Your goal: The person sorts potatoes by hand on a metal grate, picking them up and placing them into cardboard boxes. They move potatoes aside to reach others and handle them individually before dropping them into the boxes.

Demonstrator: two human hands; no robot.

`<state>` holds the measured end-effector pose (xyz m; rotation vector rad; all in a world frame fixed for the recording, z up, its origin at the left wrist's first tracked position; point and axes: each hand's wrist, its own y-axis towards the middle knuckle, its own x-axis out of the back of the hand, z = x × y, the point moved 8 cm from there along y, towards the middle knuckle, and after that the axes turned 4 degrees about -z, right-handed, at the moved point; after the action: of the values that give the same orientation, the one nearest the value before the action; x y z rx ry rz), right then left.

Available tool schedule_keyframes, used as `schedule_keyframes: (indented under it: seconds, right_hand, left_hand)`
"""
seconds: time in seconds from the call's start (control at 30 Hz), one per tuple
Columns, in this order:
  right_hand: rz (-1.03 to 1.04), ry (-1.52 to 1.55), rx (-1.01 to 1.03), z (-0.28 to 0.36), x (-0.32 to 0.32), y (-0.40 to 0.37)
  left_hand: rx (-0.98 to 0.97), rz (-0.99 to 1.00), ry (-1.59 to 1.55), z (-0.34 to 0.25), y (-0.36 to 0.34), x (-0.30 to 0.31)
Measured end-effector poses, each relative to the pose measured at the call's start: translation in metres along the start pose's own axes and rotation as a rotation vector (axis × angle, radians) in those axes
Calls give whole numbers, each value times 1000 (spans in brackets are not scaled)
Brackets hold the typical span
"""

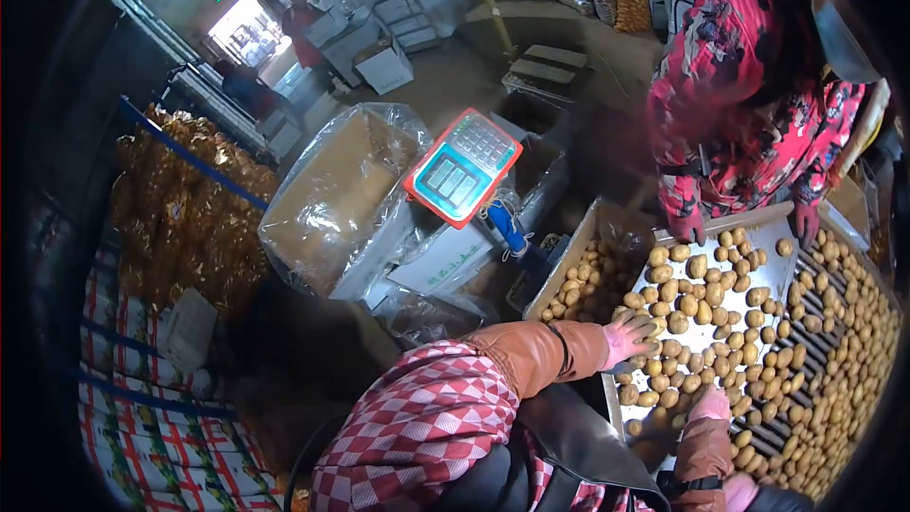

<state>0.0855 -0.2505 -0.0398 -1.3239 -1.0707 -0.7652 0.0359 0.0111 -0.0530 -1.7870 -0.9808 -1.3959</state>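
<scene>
My left hand [628, 338], in a pink glove with dark fingertips, reaches over the near-left edge of a white sorting tray [783, 277]. Its fingers are stretched out against potatoes [697, 266] strewn across the tray. Lower down, my right hand [711, 406], also in a pink glove, is at the tray's near side beside more potatoes; its fingers are mostly hidden. Brown sleeve covers run up both my forearms. Just left of the tray stands a cardboard box [548, 292] partly filled with potatoes.
Opposite me, a co-worker [749, 85] in a red patterned jacket has both hands at the tray's far edge. Potatoes cover dark slats [823, 308] on the right. A red-framed scale display [464, 168] stands near a plastic-lined carton [332, 199]. Net sacks [185, 209] are stacked far left.
</scene>
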Motion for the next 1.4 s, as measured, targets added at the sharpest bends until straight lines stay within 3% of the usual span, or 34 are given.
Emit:
schedule_keyframes:
  seconds: [0.2, 0.3, 0.37, 0.4, 0.47, 0.53, 0.57, 0.6, 0.67, 0.73, 0.77, 0.8, 0.87, 0.9, 0.97, 1.0, 1.2, 1.23, 1.27, 1.3, 1.33, 1.4]
  right_hand:
    - [-40, -53, 15, -17, -40, 41]
    - [49, -7, 48, -12, -30, 31]
    - [-177, 213, -11, -24, -10, 17]
    - [-108, 261, -42, -21, 8, 2]
    - [-61, 922, -208, -36, -6, -17]
    - [-218, 1640, -205, -74, -57, -34]
    - [-211, 1580, -132, -95, -71, -61]
    - [-238, 1951, -304, -122, -106, -89]
    - [-350, 2013, -701, -174, -146, -173]
    - [-484, 2048, -1018, -196, -181, -259]
    - [-573, 2062, -1170, -196, -205, -312]
    - [-672, 2082, -1319, -195, -228, -365]
    - [-919, 2073, -1632, -162, -273, -494]
    - [-1061, 2043, -1781, -140, -285, -549]
    - [-1315, 1983, -2006, -85, -296, -632]
    - [-1425, 1979, -2051, -70, -295, -645]
    - [-1722, 2375, -1877, -116, -277, -546]
    - [-1413, 2013, -1768, -138, -348, -571]
    - [-1409, 2025, -1757, -140, -342, -556]
    - [-1307, 2224, -1611, -139, -317, -514]
    - [-1195, 2406, -1452, -134, -273, -466]
    - [-859, 2017, -1392, -111, -118, -360]
  left_hand:
    - [5, 92, -90, -4, 0, 26]
    - [-13, 112, -33, -3, 1, 19]
    - [-16, 110, -52, -3, 1, 18]
    - [-22, 112, -55, -4, 2, 15]
    - [-31, 76, -51, -2, 2, 11]
    - [-35, 91, -51, -1, 4, 5]
    - [-31, 115, -79, -3, 4, 7]
    - [-30, 140, -106, -3, 5, 9]
    - [-47, 206, -157, -6, 7, 10]
    - [-157, 194, 5, -5, 13, -5]
    - [-244, 153, -45, -34, 11, -7]
    - [-99, 399, -160, -3, 15, -8]
    - [-120, 213, -141, 4, 8, -10]
    - [-91, 373, -70, -3, 12, 1]
    - [-137, 288, -59, 5, 12, 3]
    - [-235, 124, -78, -5, 14, 26]
    - [-284, 73, -119, -15, 17, 39]
    - [-279, 98, -145, -18, 18, 40]
    - [-249, 120, -97, -20, 19, 37]
    - [-251, 98, -91, -25, 20, 36]
    - [-254, 76, -88, -32, 22, 35]
    - [-365, 187, -217, -65, 29, 32]
